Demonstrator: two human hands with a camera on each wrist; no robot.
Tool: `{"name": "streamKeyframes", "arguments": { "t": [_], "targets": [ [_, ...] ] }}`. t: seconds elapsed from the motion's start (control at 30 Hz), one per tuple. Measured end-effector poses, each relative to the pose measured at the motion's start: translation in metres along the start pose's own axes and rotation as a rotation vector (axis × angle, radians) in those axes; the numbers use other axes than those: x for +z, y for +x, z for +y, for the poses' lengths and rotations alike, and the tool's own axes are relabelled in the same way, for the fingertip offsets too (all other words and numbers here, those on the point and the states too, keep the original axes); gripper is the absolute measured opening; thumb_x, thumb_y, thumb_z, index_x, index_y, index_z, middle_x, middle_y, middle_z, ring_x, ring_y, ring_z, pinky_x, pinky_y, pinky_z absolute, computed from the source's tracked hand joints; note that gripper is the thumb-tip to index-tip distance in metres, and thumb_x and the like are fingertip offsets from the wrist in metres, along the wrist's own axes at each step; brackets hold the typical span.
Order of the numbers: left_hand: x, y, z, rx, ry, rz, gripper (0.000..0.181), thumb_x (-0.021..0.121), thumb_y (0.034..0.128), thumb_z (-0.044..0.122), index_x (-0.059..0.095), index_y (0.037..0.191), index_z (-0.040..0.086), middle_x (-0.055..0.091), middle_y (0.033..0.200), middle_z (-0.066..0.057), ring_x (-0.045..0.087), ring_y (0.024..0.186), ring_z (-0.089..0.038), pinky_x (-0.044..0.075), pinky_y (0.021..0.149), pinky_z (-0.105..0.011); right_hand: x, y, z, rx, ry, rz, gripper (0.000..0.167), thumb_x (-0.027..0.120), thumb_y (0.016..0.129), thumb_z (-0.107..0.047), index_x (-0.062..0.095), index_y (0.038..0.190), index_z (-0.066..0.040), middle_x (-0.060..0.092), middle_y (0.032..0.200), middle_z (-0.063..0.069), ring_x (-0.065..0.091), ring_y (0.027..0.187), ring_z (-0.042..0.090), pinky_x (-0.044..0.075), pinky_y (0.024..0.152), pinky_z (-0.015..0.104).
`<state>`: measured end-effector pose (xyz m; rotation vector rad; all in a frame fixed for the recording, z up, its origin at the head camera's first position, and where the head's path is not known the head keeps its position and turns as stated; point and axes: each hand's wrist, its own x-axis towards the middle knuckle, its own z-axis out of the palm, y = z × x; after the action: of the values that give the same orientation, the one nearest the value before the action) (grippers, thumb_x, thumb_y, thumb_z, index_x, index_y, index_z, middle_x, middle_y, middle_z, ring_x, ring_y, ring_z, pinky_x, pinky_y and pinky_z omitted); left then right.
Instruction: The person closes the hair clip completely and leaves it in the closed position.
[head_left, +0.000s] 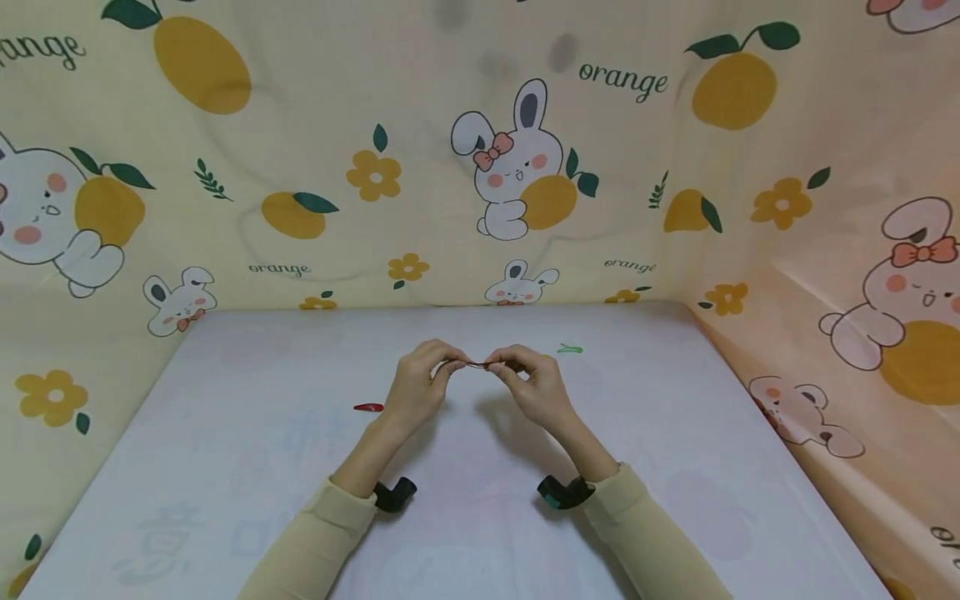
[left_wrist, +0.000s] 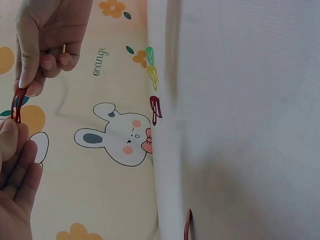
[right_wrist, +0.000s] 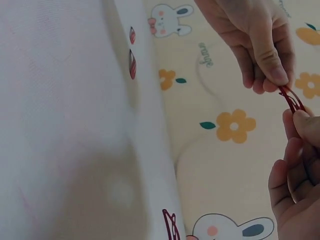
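Observation:
A dark red snap hair clip [head_left: 477, 364] is held up above the table between both hands. My left hand [head_left: 417, 390] pinches one end between thumb and fingers. Its other end is pinched by my right hand [head_left: 538, 390]. Seen from the left wrist, the clip [left_wrist: 18, 106] shows as a slim looped frame spanning the gap between the fingertips. The right wrist view shows the clip [right_wrist: 293, 100] with its thin strips spread slightly apart. Each end is partly hidden by the fingertips.
A red hair clip [head_left: 368, 407] lies on the white table [head_left: 262, 467] beside the left hand; a green clip [head_left: 570, 348] lies beyond the right. The left wrist view adds a yellow clip [left_wrist: 152, 77] and a dark red one [left_wrist: 155, 110]. Printed cloth walls [head_left: 315, 125] surround the table.

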<state>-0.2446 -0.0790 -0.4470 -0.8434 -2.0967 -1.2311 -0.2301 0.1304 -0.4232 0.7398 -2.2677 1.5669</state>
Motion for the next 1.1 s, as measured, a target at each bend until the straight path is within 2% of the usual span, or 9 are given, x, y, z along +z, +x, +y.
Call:
{"name": "streamKeyframes", "arguments": {
  "t": [0.13,0.33,0.47,0.6,0.73,0.8,0.83,0.93,1.1],
  "targets": [
    [0.001,0.000,-0.002,0.028,-0.008,0.028,0.008,0.077,0.0897,0.000,0.077,0.096,0.005,0.075,0.092,-0.006,0.070,0.090,-0.021,0.058,0.079,-0.034,-0.003,0.000,-0.012,0.012,0.008,-0.002,0.007,0.070,0.094,0.007,0.074,0.099,0.007,0.075,0.093,0.019,0.067,0.080,0.023,0.054,0.078,0.026],
    [0.001,-0.001,-0.003,0.038,-0.026,0.034,0.012,0.078,0.0874,-0.004,0.078,0.097,0.004,0.076,0.092,-0.006,0.071,0.089,-0.021,0.058,0.079,-0.033,-0.004,-0.001,-0.011,0.046,0.008,-0.019,0.007,0.070,0.095,0.006,0.074,0.100,0.006,0.075,0.094,0.018,0.068,0.081,0.031,0.053,0.079,0.025],
    [-0.001,-0.001,-0.002,0.019,-0.051,0.023,0.012,0.078,0.0879,-0.003,0.078,0.097,0.003,0.076,0.092,-0.007,0.071,0.088,-0.021,0.058,0.077,-0.033,-0.004,0.000,-0.011,0.069,0.018,-0.035,0.007,0.070,0.095,0.005,0.074,0.101,0.006,0.076,0.095,0.019,0.068,0.082,0.035,0.053,0.079,0.025],
    [-0.002,-0.001,-0.001,-0.028,-0.089,-0.006,0.009,0.077,0.0904,-0.002,0.078,0.098,0.003,0.075,0.092,-0.009,0.071,0.086,-0.021,0.057,0.076,-0.033,-0.002,0.000,0.008,0.099,0.024,-0.035,0.009,0.070,0.097,0.001,0.075,0.104,0.003,0.076,0.098,0.017,0.068,0.083,0.030,0.053,0.080,0.026],
    [-0.003,-0.002,0.000,-0.080,-0.114,-0.023,0.009,0.076,0.0922,-0.002,0.077,0.099,0.003,0.075,0.093,-0.008,0.070,0.085,-0.020,0.055,0.074,-0.031,0.000,0.000,0.028,0.071,0.038,-0.020,0.014,0.072,0.097,-0.004,0.076,0.110,-0.001,0.077,0.101,0.011,0.069,0.083,0.020,0.055,0.080,0.026],
    [-0.003,-0.002,0.001,-0.112,-0.121,-0.028,0.009,0.076,0.0927,-0.001,0.077,0.100,0.003,0.075,0.093,-0.008,0.070,0.085,-0.020,0.055,0.074,-0.030,0.000,-0.001,0.030,0.052,0.045,-0.008,0.016,0.073,0.096,-0.004,0.076,0.112,-0.002,0.077,0.103,0.011,0.069,0.083,0.021,0.055,0.080,0.026],
    [-0.002,-0.002,0.000,-0.128,-0.122,-0.031,0.009,0.076,0.0928,-0.001,0.077,0.100,0.003,0.075,0.093,-0.007,0.070,0.085,-0.020,0.055,0.075,-0.031,0.000,-0.001,0.030,0.044,0.046,-0.003,0.017,0.073,0.095,-0.002,0.076,0.113,-0.001,0.077,0.103,0.012,0.067,0.082,0.019,0.055,0.079,0.026],
    [-0.002,-0.003,0.000,-0.192,-0.120,-0.046,0.008,0.075,0.0939,0.001,0.077,0.102,0.004,0.075,0.094,-0.007,0.071,0.087,-0.020,0.057,0.078,-0.034,0.001,-0.001,0.029,0.002,0.048,0.004,0.020,0.074,0.092,0.006,0.075,0.111,0.003,0.076,0.102,0.017,0.064,0.077,0.023,0.053,0.075,0.025],
    [-0.001,-0.004,0.002,-0.288,-0.123,-0.078,0.007,0.073,0.0963,0.003,0.076,0.103,0.004,0.075,0.095,-0.006,0.071,0.089,-0.020,0.058,0.083,-0.042,0.000,0.000,0.009,-0.066,0.029,-0.004,0.019,0.075,0.087,0.013,0.074,0.106,0.008,0.074,0.096,0.022,0.059,0.069,0.030,0.049,0.067,0.024]
  ]
}}
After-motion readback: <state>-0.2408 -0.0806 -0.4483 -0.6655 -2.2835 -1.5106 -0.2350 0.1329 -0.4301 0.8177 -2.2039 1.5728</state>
